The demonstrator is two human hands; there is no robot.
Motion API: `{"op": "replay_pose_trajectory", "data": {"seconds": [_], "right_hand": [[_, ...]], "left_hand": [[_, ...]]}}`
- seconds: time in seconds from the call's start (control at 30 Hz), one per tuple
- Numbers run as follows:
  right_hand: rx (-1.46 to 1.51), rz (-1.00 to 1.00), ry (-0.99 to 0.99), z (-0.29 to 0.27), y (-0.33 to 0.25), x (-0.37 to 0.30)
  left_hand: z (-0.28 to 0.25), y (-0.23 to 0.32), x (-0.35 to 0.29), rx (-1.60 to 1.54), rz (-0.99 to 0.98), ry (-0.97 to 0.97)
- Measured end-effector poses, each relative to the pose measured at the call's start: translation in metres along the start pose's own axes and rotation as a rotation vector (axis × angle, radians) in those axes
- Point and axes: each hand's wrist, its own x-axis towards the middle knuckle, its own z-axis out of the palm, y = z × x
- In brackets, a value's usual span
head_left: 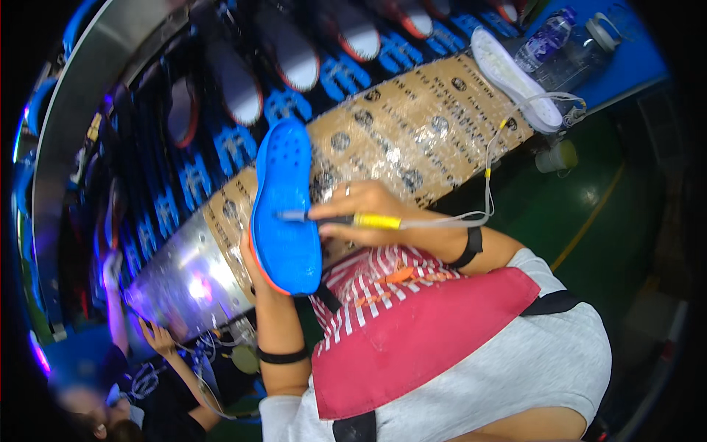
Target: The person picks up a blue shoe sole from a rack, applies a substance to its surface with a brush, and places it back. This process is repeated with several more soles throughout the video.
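In my left hand (255, 267) is a blue shoe sole (283, 184) with an orange edge, held tilted above the cardboard-covered worktop. The fingers wrap its lower outer side and are partly hidden behind it. Small round hollows mark the sole's upper end. My right hand (368, 205) grips a brush (375, 221) with a dark and yellow handle. Its pale tip lies over the middle of the sole's inner face, seemingly touching it. A thin whitish tube (442, 222) runs from the handle's end off to the right.
Shoe soles (298, 70) sit in a row along the far side, with blue holders (346, 77) beside them. On the right lie a white sole (515, 77), a bottle (545, 40) and a clear jug (582, 55). A co-worker's hand (157, 339) reaches in at lower left, near the metal surface (184, 269).
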Motion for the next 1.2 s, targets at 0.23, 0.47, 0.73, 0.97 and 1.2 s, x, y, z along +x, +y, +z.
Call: {"op": "replay_pose_trajectory", "data": {"seconds": [0.23, 0.47, 0.73, 0.97, 1.2], "right_hand": [[0.086, 0.221, 0.326, -0.032, -0.001, 0.004], [0.234, 0.485, 0.432, -0.061, -0.007, -0.013], [0.281, 0.523, 0.534, -0.080, -0.012, -0.020], [0.235, 0.565, 0.537, -0.081, -0.009, -0.032], [0.357, 0.693, 0.471, -0.076, -0.001, -0.033]], "left_hand": [[-0.009, -0.033, -0.019, -0.503, 0.022, -0.182], [0.046, 0.002, -0.002, -0.153, 0.217, -0.241], [0.214, 0.125, 0.073, 0.240, 0.312, -0.915], [0.269, 0.186, 0.127, 0.148, 0.434, -0.477], [0.250, 0.183, 0.126, 0.991, 1.287, 0.081]]}}
